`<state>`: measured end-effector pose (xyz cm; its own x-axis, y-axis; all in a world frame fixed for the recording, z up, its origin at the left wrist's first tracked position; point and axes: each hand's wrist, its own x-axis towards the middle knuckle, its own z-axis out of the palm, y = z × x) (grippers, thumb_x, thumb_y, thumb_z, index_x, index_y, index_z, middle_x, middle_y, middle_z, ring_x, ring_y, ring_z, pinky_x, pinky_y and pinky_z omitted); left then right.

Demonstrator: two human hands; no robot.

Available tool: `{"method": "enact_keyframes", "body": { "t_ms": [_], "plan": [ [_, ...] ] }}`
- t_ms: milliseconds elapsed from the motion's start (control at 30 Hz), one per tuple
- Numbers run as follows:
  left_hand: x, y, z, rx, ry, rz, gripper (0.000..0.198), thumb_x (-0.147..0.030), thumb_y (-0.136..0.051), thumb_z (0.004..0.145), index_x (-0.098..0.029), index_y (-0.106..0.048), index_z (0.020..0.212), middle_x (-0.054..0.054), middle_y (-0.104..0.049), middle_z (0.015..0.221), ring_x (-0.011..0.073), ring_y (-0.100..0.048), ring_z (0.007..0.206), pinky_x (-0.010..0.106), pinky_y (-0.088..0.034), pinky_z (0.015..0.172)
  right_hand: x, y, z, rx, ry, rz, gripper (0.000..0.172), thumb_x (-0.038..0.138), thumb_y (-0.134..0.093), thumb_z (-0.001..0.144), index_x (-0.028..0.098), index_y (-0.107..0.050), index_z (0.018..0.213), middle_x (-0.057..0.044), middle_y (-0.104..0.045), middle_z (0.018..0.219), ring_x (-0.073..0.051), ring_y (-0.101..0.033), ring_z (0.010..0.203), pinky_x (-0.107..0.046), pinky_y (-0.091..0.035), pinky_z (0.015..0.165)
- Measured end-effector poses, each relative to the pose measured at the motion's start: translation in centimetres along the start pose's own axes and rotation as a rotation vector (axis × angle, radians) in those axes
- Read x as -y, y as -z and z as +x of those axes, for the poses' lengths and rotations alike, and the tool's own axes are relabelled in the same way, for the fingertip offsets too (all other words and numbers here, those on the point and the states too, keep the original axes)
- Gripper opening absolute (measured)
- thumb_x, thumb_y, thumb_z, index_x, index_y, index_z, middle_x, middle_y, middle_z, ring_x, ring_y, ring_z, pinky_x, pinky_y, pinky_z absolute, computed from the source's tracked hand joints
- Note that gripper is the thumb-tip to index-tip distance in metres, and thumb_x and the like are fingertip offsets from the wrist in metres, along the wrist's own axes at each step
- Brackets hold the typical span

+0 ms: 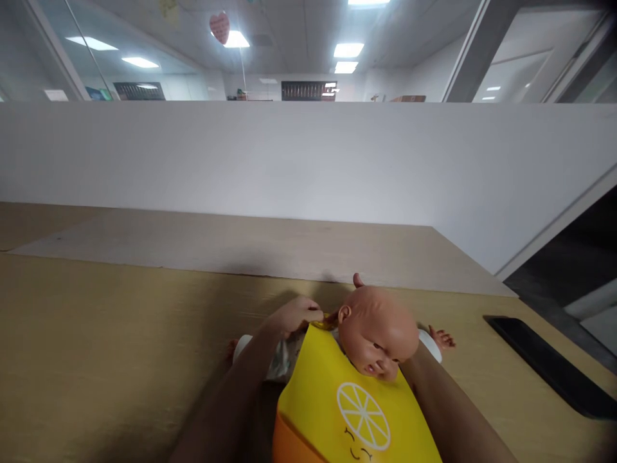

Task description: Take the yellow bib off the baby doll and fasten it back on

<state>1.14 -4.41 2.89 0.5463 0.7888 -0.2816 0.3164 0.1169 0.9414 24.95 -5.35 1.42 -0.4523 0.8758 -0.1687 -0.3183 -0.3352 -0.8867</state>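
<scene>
A baby doll [380, 321] with a bald head lies on the table, its head tipped forward over a yellow silicone bib [308, 386]. The bib carries a white citrus slice and has an orange pocket [294, 444] at its lower end. At the side of the doll's neck, my left hand [299, 314] is closed, its fingers pinching the bib's neck strap [328, 319]. My right forearm [443, 392] passes the other side of the head. Behind the head my right hand [357, 280] is mostly hidden; only a fingertip shows above it.
A long black flat object [549, 363] lies on the right of the wooden table [96, 321]. A paler board [241, 247] runs along the back, against a white partition [265, 161] with glass above. The table's edge drops away at the right.
</scene>
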Motion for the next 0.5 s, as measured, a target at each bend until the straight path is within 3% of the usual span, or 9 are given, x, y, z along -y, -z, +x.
{"method": "enact_keyframes", "body": {
  "t_ms": [267, 400, 500],
  "plan": [
    [1.9, -0.4, 1.3, 0.003, 0.002, -0.107, 0.015, -0.030, -0.057, 0.072, -0.020, -0.050, 0.065, -0.005, -0.043, 0.055, 0.0101, -0.038, 0.048, 0.025, -0.024, 0.048, -0.1, -1.2, 0.7, -0.027, -0.050, 0.021, 0.056, 0.058, -0.033, 0.102, 0.015, -0.067, 0.088, -0.007, -0.070, 0.079, -0.018, -0.067, 0.081, -0.034, -0.055, 0.081],
    [1.6, -0.7, 1.0, 0.002, -0.002, -0.162, 0.012, -0.029, -0.058, 0.072, -0.020, -0.053, 0.067, -0.003, -0.047, 0.058, 0.0120, -0.041, 0.051, 0.026, -0.026, 0.049, 0.4, -1.7, 0.0, -0.069, -0.006, 0.003, 0.049, 0.057, -0.042, 0.100, 0.015, -0.066, 0.090, -0.006, -0.070, 0.083, -0.016, -0.066, 0.079, -0.035, -0.055, 0.082],
    [0.7, -0.8, 0.4, -0.064, -0.014, -0.219, 0.014, -0.028, -0.059, 0.071, -0.020, -0.052, 0.063, -0.003, -0.046, 0.059, 0.0121, -0.041, 0.054, 0.025, -0.027, 0.051, 1.0, -2.1, -0.7, -0.091, 0.021, -0.023, 0.045, 0.055, -0.049, 0.099, 0.014, -0.065, 0.094, -0.005, -0.068, 0.088, -0.015, -0.065, 0.079, -0.034, -0.055, 0.082]
  ]
}}
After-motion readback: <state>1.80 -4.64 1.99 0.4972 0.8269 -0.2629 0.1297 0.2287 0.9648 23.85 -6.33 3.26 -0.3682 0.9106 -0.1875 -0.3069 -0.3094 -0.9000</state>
